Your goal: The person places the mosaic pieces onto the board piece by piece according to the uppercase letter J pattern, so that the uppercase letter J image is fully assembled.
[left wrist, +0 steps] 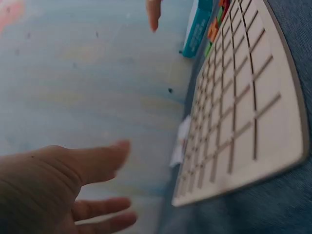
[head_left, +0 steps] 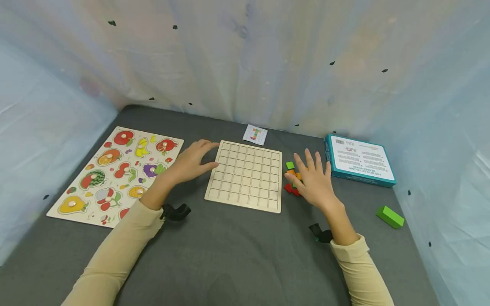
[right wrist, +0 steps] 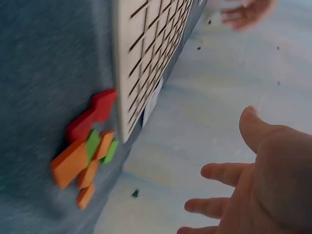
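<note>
A square wooden grid board (head_left: 245, 176) lies flat on the dark cloth between the two hands. My left hand (head_left: 193, 160) is at the board's left edge, thumb and fingers spread; whether it touches the board I cannot tell. To the right of the board my right hand (head_left: 314, 180) hovers with fingers spread over a small heap of coloured tiles, holding nothing. In the right wrist view the heap shows red tiles (right wrist: 103, 105), orange tiles (right wrist: 69, 163) and green tiles (right wrist: 111, 152). Behind the board lies a small card (head_left: 255, 134) with a coloured block pattern on a grid.
On the left lies a fruit knob puzzle (head_left: 111, 159). A teal box (head_left: 361, 160) with a white printed label is at the back right, and a green block (head_left: 390, 217) sits near the right edge. Pale curtains (head_left: 245, 63) hang around the table.
</note>
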A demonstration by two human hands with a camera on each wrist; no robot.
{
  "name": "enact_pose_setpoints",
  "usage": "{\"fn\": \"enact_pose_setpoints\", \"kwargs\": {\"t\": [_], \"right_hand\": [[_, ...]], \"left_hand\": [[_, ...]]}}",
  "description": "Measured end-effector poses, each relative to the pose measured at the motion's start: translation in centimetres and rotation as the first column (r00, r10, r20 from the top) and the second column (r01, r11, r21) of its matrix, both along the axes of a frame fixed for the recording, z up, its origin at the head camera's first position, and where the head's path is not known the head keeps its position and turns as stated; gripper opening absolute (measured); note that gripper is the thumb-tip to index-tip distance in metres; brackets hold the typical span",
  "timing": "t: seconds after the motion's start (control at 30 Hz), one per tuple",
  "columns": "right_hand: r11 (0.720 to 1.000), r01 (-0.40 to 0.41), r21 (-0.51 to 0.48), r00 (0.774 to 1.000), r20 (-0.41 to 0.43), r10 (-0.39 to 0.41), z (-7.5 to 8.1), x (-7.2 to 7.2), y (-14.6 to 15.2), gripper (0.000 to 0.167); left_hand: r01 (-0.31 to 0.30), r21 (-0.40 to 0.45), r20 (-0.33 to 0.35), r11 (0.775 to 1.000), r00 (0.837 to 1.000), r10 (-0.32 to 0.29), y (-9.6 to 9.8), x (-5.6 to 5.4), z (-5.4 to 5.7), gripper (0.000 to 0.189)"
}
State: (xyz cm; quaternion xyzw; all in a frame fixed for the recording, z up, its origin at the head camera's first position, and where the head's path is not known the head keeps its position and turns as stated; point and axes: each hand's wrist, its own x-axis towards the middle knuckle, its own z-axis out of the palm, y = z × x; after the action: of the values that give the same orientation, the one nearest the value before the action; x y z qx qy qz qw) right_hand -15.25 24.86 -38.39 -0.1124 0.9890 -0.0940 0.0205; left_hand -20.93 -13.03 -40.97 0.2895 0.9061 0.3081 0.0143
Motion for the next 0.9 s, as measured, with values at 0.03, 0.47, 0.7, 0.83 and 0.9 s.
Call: {"fn": "enact_pose_setpoints", "kwargs": {"t": [0.03, 0.47, 0.7, 0.83, 0.9], "right_hand": [[1.0, 0.002, -0.017, 1.0, 0.007, -0.002, -0.2, -0.1, 0.4, 0.077], [0.986, 0.023, -0.165, 1.0, 0.019, -0.02, -1.9, -0.7, 3.3, 0.065], [0.979, 0.025, -0.203, 1.0, 0.011, -0.023, -2.7, -0.9, 3.8, 0.064], [0.972, 0.018, -0.233, 1.0, 0.001, -0.019, -3.1, -1.3, 4.1, 0.062], [0.968, 0.022, -0.25, 1.0, 0.005, -0.022, -3.3, -1.6, 4.4, 0.062]], "left_hand": [[0.021, 0.041, 0.033, 0.999, 0.999, -0.022, -0.2, -0.2, -0.5, 0.06], [0.136, 0.153, 0.18, 0.979, 0.97, -0.163, -0.5, -1.9, -4.8, 0.071], [0.108, 0.172, 0.174, 0.979, 0.975, -0.138, -0.8, -2.0, -6.3, 0.068], [0.095, 0.208, 0.197, 0.974, 0.971, -0.136, -0.9, -2.2, -6.5, 0.069], [0.096, 0.217, 0.198, 0.971, 0.97, -0.14, -1.0, -2.4, -6.6, 0.069]]}}
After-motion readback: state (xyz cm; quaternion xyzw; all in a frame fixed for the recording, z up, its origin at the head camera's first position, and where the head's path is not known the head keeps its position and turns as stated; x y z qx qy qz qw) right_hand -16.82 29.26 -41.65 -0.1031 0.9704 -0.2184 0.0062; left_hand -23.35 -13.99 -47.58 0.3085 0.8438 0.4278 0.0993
